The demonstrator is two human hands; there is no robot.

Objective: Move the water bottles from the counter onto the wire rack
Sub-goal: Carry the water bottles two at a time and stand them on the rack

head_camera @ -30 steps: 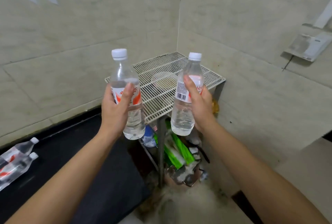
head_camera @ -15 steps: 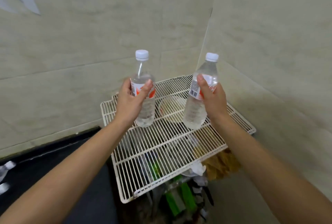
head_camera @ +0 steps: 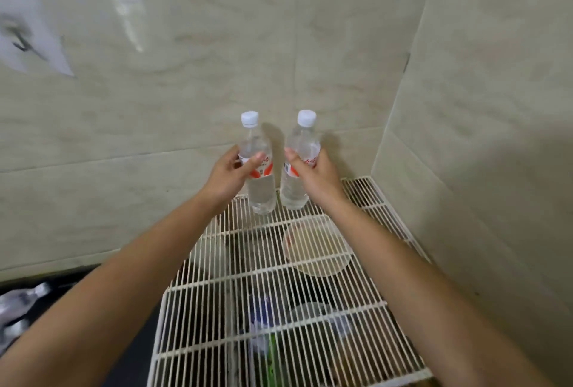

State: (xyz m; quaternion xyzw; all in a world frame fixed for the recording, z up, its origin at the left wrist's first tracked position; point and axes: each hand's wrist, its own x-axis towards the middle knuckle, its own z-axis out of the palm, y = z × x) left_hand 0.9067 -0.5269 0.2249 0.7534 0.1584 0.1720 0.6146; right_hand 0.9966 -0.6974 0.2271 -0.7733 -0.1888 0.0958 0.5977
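Two clear water bottles with white caps and red-and-white labels stand upright, close together, at the far edge of the white wire rack (head_camera: 310,309). My left hand (head_camera: 228,177) is wrapped around the left bottle (head_camera: 262,191) at its label. My right hand (head_camera: 311,175) grips the right bottle (head_camera: 294,191) the same way. Both bottle bases look to be touching or just above the rack wires, near the wall.
A round pale plate (head_camera: 316,247) lies on the rack in front of the bottles. Tiled walls close in behind and to the right. At the far left, more bottles (head_camera: 18,303) lie on the black counter (head_camera: 136,365). Clutter shows under the rack.
Both hands carried the bottles forward and down to the back of the rack and brought them closer together. The view moved in over the rack.
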